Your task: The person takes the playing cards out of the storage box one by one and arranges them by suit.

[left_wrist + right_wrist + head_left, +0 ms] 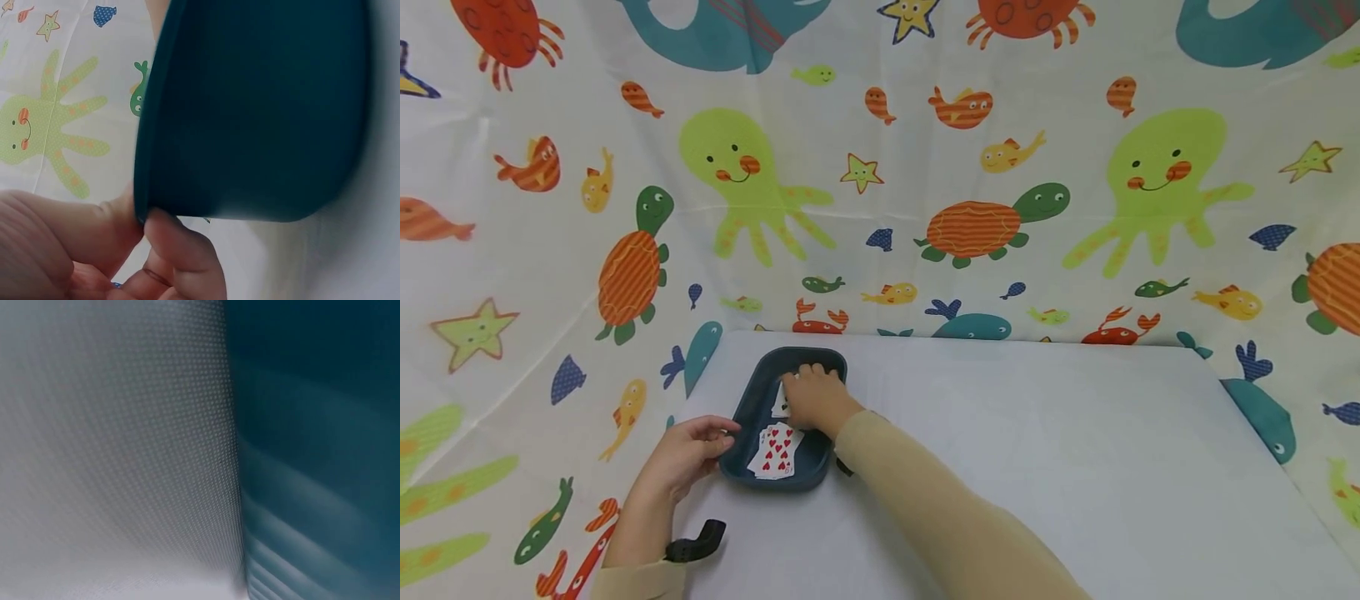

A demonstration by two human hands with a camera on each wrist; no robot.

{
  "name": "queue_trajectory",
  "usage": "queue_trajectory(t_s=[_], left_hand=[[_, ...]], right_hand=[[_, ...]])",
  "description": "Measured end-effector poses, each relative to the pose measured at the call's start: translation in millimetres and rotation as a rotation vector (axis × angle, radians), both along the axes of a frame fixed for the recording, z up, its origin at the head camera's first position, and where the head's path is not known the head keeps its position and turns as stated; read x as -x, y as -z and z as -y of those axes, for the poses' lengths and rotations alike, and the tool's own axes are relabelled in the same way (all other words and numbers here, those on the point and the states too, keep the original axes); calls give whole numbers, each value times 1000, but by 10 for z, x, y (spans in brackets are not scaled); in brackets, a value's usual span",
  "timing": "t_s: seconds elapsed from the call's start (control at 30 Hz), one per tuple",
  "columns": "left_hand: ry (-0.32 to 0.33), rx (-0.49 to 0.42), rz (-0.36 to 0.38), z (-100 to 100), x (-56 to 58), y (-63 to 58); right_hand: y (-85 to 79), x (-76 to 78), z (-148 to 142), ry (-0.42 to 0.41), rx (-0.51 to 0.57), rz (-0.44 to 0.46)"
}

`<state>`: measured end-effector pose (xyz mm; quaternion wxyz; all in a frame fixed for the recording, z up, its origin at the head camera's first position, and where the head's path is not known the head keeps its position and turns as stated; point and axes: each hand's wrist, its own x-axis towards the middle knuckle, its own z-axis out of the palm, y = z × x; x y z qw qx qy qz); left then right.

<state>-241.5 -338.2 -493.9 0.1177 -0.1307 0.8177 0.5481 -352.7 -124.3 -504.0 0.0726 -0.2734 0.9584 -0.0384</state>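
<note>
Head view: the bare left hand [688,454] is pinching the near-left rim of a dark teal, rounded-rectangular tray [814,460]; the tray is sitting between the two hands on a white tabletop [1015,450]. The bare right hand [816,400] is reaching into the tray's far half, fingers bent down over white paper playing cards [780,406]; cannot tell whether it's gripping any. A fanned pile of playing cards, red hearts face up [777,450], is lying in the near half, between the hands. A white cloth printed with colourful sea animals [880,183] is hanging beyond both hands. Left wrist view: thumb and finger are clamping the tray's edge, tray wall rising beside them. Right wrist view: teal tray wall is filling the right side, a pale fine-dotted surface [125,450] the left.
</note>
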Motion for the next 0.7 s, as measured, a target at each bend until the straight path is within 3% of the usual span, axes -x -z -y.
queue_trajectory(t_s=[0.3, 0.7], left_hand=[[16, -13, 0, -16, 31, -25], [10, -36, -4, -9, -9, -6]], right_hand=[[-40, 13, -44, 16, 47, -1], [-8, 21, -22, -1, 139, -33]])
